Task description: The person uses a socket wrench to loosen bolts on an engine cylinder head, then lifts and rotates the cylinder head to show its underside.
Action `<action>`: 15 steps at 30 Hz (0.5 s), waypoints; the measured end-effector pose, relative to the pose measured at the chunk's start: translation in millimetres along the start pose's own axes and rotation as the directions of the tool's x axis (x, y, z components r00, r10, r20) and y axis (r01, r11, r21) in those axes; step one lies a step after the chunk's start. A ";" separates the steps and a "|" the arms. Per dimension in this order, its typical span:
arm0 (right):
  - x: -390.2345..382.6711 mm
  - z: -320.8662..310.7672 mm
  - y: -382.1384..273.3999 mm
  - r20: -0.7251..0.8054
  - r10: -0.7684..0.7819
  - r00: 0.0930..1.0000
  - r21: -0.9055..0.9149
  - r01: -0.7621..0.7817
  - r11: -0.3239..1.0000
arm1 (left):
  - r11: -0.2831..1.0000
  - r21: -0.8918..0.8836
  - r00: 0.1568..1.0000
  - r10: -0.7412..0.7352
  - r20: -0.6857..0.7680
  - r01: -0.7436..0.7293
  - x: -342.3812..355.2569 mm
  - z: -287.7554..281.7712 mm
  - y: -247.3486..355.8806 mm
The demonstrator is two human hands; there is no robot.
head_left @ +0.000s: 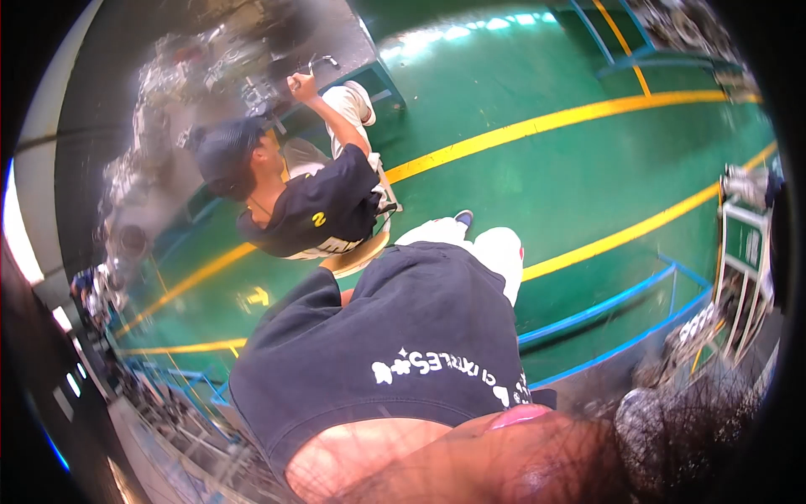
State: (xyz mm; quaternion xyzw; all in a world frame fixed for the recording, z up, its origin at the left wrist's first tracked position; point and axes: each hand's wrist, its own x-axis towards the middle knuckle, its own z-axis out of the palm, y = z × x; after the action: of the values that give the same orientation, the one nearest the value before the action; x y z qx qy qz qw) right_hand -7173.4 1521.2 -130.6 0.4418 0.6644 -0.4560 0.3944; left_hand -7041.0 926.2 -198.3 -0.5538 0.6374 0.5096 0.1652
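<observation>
Closest to the lens, our bare upper arm (369,458) and dark shirt (403,336) fill the lower frame, white shoes (495,248) on the green floor (546,160) below; our own hands lie out of sight, so we cannot tell how their fingers are set. Ahead and to the left, a seated co-worker (311,206) lifts a hand (302,84), fingers closed around a metal part (319,63) at the grey workbench (210,76), with yellow floor lines (546,124) and blue rails (621,302) between us.

A green floor (537,176) with yellow lines (554,122). A person in a dark shirt (323,210) sits by grey metal parts (180,76).
</observation>
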 end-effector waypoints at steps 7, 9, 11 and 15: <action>141.8 16.7 -287.5 0.102 -0.013 0.995 -0.228 0.036 0.973 | 0.986 -0.149 0.989 -0.087 -0.123 0.069 69.6 54.1 187.9; 194.1 28.9 -392.4 0.139 -0.022 0.990 -0.269 0.059 0.961 | 0.975 -0.187 0.981 -0.145 -0.130 0.119 84.3 76.8 226.7; 254.4 41.1 -502.7 0.176 -0.032 0.984 -0.235 0.074 0.969 | 0.968 -0.212 0.979 -0.165 -0.119 0.137 96.7 108.8 274.6; 288.6 131.2 -804.4 0.275 -0.065 0.959 -0.137 0.107 0.985 | 0.960 -0.261 0.982 -0.139 -0.125 0.103 136.4 130.2 386.5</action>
State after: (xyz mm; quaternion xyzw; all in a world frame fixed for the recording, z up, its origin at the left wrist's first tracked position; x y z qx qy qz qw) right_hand -8005.2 1305.7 -226.8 0.3153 0.6558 -0.4770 0.4930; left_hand -7470.3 910.1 -179.1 -0.6431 0.5421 0.5352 0.0783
